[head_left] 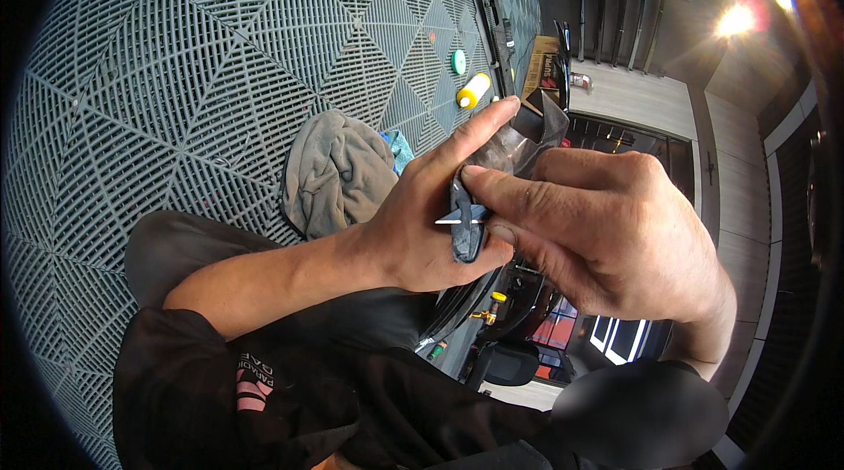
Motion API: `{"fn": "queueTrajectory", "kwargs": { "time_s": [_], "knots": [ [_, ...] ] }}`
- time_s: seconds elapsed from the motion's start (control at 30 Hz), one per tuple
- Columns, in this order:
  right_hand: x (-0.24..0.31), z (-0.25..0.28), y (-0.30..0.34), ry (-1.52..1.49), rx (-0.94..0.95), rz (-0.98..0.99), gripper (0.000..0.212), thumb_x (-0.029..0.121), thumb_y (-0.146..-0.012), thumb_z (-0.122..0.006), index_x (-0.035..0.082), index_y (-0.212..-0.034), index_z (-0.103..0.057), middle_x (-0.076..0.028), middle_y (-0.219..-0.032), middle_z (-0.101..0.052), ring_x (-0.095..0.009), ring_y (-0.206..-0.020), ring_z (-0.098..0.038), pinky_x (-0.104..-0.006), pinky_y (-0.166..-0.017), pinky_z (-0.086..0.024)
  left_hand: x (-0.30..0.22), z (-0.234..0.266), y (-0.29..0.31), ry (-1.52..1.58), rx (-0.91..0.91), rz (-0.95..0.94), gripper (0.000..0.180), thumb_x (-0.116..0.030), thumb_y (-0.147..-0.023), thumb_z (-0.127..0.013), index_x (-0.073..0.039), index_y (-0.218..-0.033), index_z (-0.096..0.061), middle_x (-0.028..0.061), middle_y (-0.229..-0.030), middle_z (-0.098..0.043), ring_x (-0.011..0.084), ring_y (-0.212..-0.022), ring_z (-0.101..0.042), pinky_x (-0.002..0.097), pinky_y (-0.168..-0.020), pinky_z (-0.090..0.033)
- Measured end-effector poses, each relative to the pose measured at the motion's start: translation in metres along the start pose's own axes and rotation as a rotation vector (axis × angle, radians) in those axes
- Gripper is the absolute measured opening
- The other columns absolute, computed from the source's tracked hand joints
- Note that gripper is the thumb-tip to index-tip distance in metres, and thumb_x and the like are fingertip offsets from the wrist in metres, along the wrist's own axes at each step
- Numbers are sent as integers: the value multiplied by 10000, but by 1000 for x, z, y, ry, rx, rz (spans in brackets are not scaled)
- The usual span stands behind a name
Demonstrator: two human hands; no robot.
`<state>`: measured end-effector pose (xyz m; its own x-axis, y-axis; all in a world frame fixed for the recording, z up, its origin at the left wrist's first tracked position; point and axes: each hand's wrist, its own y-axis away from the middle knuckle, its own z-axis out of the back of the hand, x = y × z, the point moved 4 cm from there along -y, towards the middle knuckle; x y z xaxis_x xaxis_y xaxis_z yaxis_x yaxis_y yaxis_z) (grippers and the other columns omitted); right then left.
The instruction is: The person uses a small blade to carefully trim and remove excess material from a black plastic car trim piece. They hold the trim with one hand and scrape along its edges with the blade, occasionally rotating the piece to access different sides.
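A small dark grey-blue oblong piece (466, 240) lies between my two hands, with a thin pointed bit showing a pale edge across it. My left hand (413, 224) is wrapped round it from the left, one finger stretched out past it. From the right, my right hand (624, 224) pinches at the same piece, its fingertips on the near side. What kind of part it is I cannot make out. Behind the fingers shows a sheet of dark see-through film (527, 140); whether a hand holds it is hidden.
Grey lattice floor tiles (193, 74) spread to the left. On them rest a crumpled brown-grey cloth (338, 171), a yellow bottle (473, 91) and a green round lid (458, 62). A cardboard box (545, 65) stands beyond. Dark glossy bodywork (466, 303) is below my hands.
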<state>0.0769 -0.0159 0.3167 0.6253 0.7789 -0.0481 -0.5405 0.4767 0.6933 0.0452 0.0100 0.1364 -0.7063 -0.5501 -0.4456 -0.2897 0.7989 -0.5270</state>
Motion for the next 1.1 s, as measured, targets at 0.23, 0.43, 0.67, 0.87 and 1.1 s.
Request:
{"fn": "queueTrajectory", "kwargs": {
  "time_s": [0.23, 0.43, 0.67, 0.87, 1.1],
  "knots": [
    [1, 1, 1, 2, 9, -2, 339, 94, -881, -762, 18, -1211, -744, -97, -721, -654, -226, -582, -682, -365, -500, -528, -1, 0, 0, 3, 2, 23, 1026, -115, -780, -791, 69, -1592, -190, 290, -1565, -405, 384, -1458, -438, 440, -1225, -342],
    [3, 1, 1, 20, 20, -6, 348, 100, -878, -766, 21, -1216, -739, -95, -722, -650, -236, -577, -675, -373, -501, -524, -1, -1, 0, -33, -10, -8, 1022, -121, -785, -792, 81, -1587, -192, 289, -1562, -411, 384, -1449, -451, 440, -1216, -352],
    [4, 1, 3, 46, 39, -18, 363, 86, -881, -758, 23, -1238, -729, -88, -710, -635, -229, -573, -660, -377, -499, -516, 0, 0, 1, -25, -12, -10, 1020, -133, -797, -801, 77, -1589, -193, 286, -1537, -445, 375, -1425, -484, 431, -1197, -376],
    [6, 0, 5, 39, 22, -17, 405, 71, -867, -762, 20, -1266, -717, -88, -701, -623, -212, -560, -645, -372, -489, -502, 0, -1, 0, 13, -18, 1, 1036, -127, -788, -821, 73, -1590, -195, 283, -1536, -448, 370, -1411, -501, 429, -1189, -389],
    [7, -1, 7, 29, 6, -21, 458, 44, -833, -775, 21, -1285, -708, -78, -686, -602, -199, -534, -615, -371, -469, -477, 0, -1, 0, 3, -34, -27, 1048, -128, -785, -836, 67, -1592, -196, 279, -1558, -423, 370, -1441, -464, 436, -1211, -359]
  ]
}}
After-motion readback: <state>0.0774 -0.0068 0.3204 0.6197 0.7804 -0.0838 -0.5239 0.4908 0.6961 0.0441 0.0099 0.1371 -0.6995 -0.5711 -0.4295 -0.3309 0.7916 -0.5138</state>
